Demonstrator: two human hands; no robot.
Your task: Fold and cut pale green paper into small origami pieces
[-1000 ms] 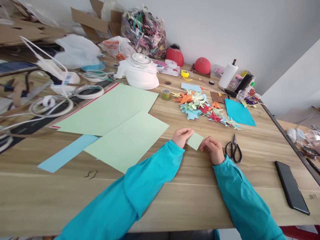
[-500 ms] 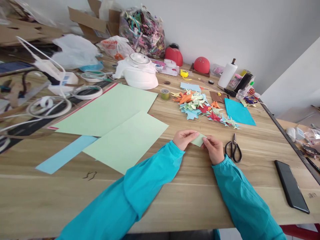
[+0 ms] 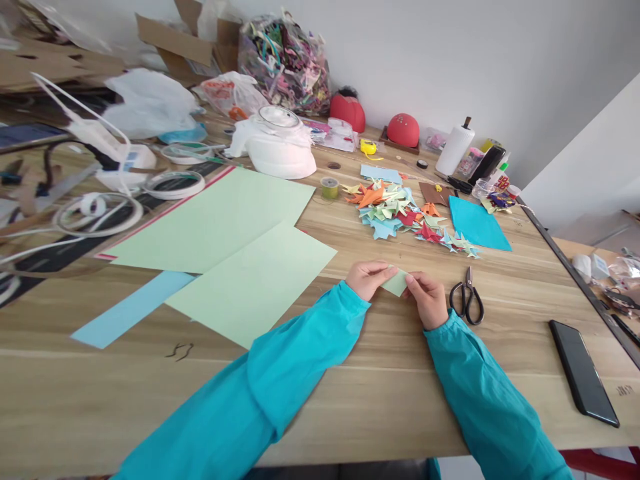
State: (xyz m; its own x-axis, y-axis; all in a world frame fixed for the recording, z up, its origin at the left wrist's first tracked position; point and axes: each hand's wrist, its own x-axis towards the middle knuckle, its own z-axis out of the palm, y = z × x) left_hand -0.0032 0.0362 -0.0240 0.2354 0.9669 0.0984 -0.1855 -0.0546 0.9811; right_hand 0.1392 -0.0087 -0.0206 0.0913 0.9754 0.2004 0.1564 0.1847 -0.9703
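We record a long wooden table (image 3: 380,353) with a light grain, its boards running left to right, which fills most of the view. Behind the table's far edge stands a plain white wall (image 3: 450,47), smooth and matte. Off the table's far right corner, a second white wall face (image 3: 595,167) angles toward us. A dark strip (image 3: 575,267) runs along the table's right edge. Just beyond it lies a second wooden surface (image 3: 585,248); we cannot tell whether it touches the table. The light is soft and even, and shadows on the table top are faint, with blurred edges.
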